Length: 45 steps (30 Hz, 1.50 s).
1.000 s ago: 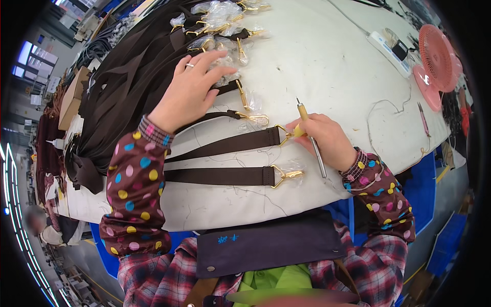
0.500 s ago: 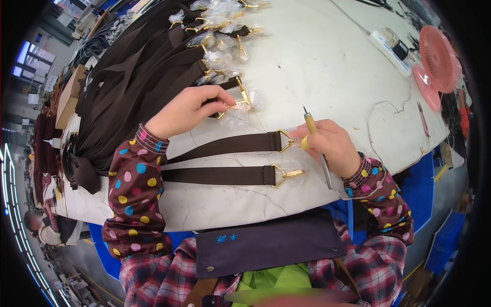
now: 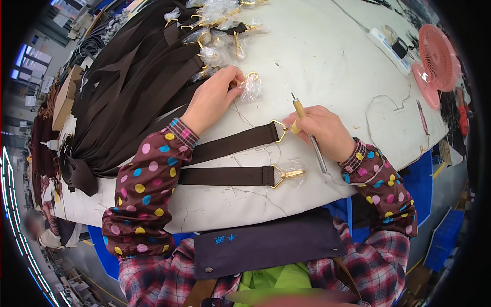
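My left hand is closed on a strap end with a gold snap hook in a clear plastic wrapper, beside the strap pile. My right hand grips a pen-shaped tool with a thin dark tip, tan collar and metal shaft, its tip pointing away from me. Its fingertips also touch the gold hardware on the end of a dark brown strap. Nearer to me lies a second brown strap, whose gold hook is partly covered by plastic. Fine loose threads lie around both.
A big pile of dark brown straps covers the table's left side, with wrapped gold hooks along its edge. At the far right stand a white power strip and a pink fan. Blue bins sit below the table edge.
My left hand has moved right and slightly away with the wrapped hook. My right hand, with the tool, has shifted slightly left and away, and the upper strap's end has tilted farther away.
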Motion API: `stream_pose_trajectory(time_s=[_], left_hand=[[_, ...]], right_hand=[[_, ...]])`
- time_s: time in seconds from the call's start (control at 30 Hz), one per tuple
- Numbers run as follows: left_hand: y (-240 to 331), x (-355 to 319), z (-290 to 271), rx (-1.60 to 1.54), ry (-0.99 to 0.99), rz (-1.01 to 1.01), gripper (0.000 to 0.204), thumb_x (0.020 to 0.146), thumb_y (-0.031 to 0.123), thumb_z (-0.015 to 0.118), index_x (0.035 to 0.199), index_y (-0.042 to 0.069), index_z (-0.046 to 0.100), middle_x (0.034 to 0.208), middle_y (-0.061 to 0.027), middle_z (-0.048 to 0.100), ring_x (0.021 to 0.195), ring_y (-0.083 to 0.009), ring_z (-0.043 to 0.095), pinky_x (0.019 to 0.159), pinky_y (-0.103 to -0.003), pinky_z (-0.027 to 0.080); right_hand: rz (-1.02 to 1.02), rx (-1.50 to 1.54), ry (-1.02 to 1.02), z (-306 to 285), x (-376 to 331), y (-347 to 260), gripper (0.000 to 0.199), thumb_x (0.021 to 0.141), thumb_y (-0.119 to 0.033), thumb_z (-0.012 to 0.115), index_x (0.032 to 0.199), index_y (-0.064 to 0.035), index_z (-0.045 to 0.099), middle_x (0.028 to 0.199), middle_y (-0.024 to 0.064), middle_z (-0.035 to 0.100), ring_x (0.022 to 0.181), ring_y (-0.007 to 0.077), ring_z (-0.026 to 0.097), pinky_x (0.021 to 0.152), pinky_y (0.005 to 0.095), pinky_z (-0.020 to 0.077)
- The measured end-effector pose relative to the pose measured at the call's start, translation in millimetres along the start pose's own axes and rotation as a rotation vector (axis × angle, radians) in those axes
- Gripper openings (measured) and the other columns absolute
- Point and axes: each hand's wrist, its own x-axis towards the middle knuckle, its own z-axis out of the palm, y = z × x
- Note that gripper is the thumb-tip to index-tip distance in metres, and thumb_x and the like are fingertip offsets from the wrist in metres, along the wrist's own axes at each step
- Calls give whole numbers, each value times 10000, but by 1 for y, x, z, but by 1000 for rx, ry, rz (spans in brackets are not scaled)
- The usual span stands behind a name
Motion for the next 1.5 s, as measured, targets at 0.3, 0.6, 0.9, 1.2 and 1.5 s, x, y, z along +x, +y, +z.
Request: stream_pose_trajectory(time_s=[0.3,0.6,0.9,1.2,1.5], left_hand=[[19,-3,-7,245,71,12,251,859,133,610,1103,96,561,1034,-129,605,903,-280,617,736,-365,491],[70,-61,-12,-17,-90,13,303,793,139,715,1055,80,575,1013,-69,545,791,-263,588,680,-346,495],[67,-61,18,58,-91,23,313,759,211,744,963,99,534,924,-45,519,772,-211,582,622,-322,480],[64,-62,18,33,-75,66,142,775,133,695,842,127,570,831,-10,536,750,-183,584,611,-310,470],[66,-62,12,-111,-166,-109,162,783,140,696,877,100,570,835,-23,576,734,-195,599,624,-322,475]], right_hand=[[94,47,-22,4,14,1,193,762,18,670,827,-74,512,997,50,675,893,260,623,772,334,488],[323,314,41,10,22,-2,175,819,-29,694,857,-29,523,933,96,673,800,190,652,695,283,516],[279,144,93,17,26,-9,162,814,-6,677,852,-15,519,873,93,660,786,204,656,684,289,529],[185,-12,82,-3,23,-12,163,853,-23,640,1002,-50,581,894,86,668,828,217,639,800,318,481],[248,552,133,2,28,-17,171,905,-181,629,946,-22,583,728,45,634,667,146,571,621,292,437]])
